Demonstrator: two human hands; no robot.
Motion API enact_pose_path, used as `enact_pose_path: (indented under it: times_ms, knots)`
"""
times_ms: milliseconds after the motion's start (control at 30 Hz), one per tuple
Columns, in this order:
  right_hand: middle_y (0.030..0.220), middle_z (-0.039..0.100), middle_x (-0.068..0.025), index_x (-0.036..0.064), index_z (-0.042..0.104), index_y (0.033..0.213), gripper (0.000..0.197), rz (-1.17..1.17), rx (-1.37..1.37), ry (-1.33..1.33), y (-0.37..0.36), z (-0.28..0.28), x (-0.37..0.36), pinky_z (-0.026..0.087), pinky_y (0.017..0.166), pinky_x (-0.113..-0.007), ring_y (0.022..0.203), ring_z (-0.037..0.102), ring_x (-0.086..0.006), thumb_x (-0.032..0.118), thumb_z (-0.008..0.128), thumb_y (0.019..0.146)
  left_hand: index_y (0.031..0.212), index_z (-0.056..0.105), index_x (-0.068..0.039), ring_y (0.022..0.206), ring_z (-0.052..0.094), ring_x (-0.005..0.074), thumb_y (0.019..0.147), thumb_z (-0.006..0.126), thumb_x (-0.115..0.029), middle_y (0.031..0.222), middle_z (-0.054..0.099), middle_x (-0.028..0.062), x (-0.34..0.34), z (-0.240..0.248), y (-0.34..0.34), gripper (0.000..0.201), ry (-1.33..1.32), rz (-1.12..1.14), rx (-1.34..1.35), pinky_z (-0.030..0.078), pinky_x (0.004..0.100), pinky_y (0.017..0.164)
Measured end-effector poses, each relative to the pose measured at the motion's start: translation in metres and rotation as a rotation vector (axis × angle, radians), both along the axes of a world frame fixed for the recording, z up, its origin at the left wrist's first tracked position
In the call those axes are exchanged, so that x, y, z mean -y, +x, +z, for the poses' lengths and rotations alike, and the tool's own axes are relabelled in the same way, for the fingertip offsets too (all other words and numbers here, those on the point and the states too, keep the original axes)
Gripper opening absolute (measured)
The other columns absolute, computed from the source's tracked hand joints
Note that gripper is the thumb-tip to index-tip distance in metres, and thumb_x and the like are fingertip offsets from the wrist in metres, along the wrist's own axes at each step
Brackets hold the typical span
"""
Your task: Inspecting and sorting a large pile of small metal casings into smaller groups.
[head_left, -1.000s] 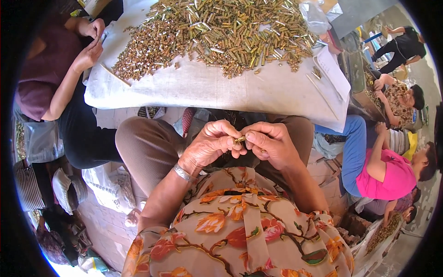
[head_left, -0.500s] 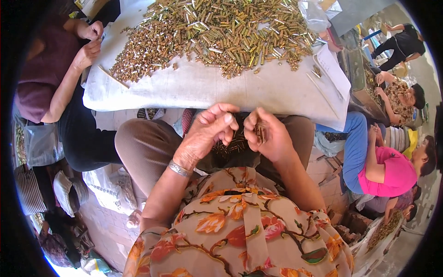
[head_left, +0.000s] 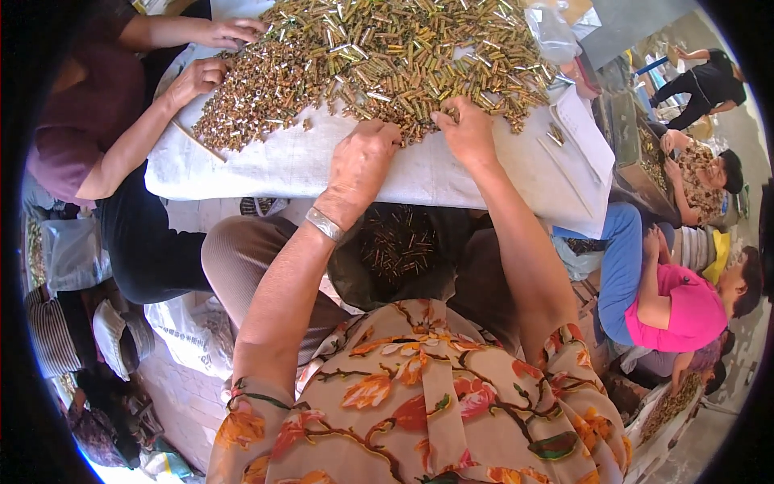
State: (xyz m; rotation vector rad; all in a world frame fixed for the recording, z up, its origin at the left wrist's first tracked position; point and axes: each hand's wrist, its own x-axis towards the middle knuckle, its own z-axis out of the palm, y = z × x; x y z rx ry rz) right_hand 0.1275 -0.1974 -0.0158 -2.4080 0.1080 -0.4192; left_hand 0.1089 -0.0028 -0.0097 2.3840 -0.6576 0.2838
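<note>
A wide heap of small brass-coloured metal parts (head_left: pixel 403 60) lies on the pale cloth-covered table (head_left: pixel 266 173). It mixes longer tube-like sleeves with short nut-like rings (head_left: pixel 258 97). At the heap's near edge, my left hand (head_left: pixel 364 157) is closed, fingertips bent down against the parts. To its right, my right hand (head_left: pixel 470 135) curls its fingers at the same edge, the thumb toward the left hand. What either hand holds is hidden. Below the table edge, between my knees, a dark container (head_left: pixel 363 270) holds many thin metal pieces (head_left: pixel 401 246).
Across the left corner, another person's hands (head_left: pixel 201 78) touch the heap. Thin sticks (head_left: pixel 199 143) and a white paper sheet (head_left: pixel 582 133) lie on the table. A clear plastic bag (head_left: pixel 552 32) sits at the far right. Other people (head_left: pixel 681 302) sit along the right.
Both my hands have moved forward from above the container to the heap's near edge. Metal pieces seen in my right hand are now out of sight. The other person's hands have reached onto the heap.
</note>
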Motion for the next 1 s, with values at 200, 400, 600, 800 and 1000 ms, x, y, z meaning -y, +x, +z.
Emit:
enact_pose_path:
  times_ms: [200, 400, 600, 800, 1000]
  knots:
    - [0.067, 0.059, -0.0091, 0.0003, 0.062, 0.098, 0.026, -0.045, -0.091, 0.163, -0.037, 0.022, -0.004, 0.044, 0.054, -0.031, 0.056, 0.053, -0.0177, 0.017, 0.070, 0.080, 0.093, 0.062, -0.008, 0.083, 0.062, 0.0317, 0.077, 0.062, -0.004, 0.088, 0.061, 0.0119, -0.002, -0.002, -0.002, 0.017, 0.056, -0.017, 0.123, 0.052, 0.0392, 0.074]
    - [0.067, 0.054, 0.0034, 0.0006, 0.063, 0.103, 0.020, 0.044, -0.370, 1.017, -0.119, 0.065, -0.017, 0.027, 0.041, -0.019, 0.048, 0.039, -0.0015, 0.013, 0.065, 0.086, 0.102, 0.060, -0.002, 0.082, 0.065, 0.0243, 0.086, 0.059, -0.002, 0.092, 0.064, 0.0118, -0.009, 0.013, -0.042, 0.016, -0.615, -0.100, -0.434, 0.053, 0.0313, 0.074]
    - [0.069, 0.056, 0.0025, 0.0004, 0.065, 0.102, 0.016, 0.082, -0.206, 0.894, -0.163, 0.067, -0.033, 0.036, 0.050, -0.017, 0.057, 0.045, -0.0008, 0.007, 0.064, 0.088, 0.107, 0.056, 0.002, 0.090, 0.066, 0.0199, 0.094, 0.053, -0.007, 0.098, 0.065, 0.0119, -0.010, 0.029, -0.098, 0.016, -1.258, -0.160, -1.036, 0.055, 0.0305, 0.083]
    - [0.088, 0.067, -0.0037, -0.0009, 0.065, 0.100, 0.014, 0.136, -0.037, 0.589, -0.177, 0.070, -0.043, 0.047, 0.071, -0.021, 0.078, 0.058, -0.0061, 0.004, 0.064, 0.087, 0.108, 0.056, 0.003, 0.093, 0.066, 0.0188, 0.093, 0.055, -0.004, 0.099, 0.065, 0.0097, -0.009, 0.038, -0.124, 0.016, -1.283, -0.128, -0.946, 0.055, 0.0290, 0.084]
    - [0.088, 0.068, -0.0056, -0.0004, 0.065, 0.100, 0.014, 0.165, -0.009, 0.576, -0.182, 0.070, -0.045, 0.048, 0.070, -0.021, 0.078, 0.060, -0.0069, 0.004, 0.064, 0.087, 0.108, 0.056, 0.004, 0.094, 0.064, 0.0143, 0.092, 0.054, 0.000, 0.101, 0.064, 0.0079, -0.006, 0.041, -0.133, 0.017, -1.243, -0.150, -0.845, 0.053, 0.0258, 0.085]
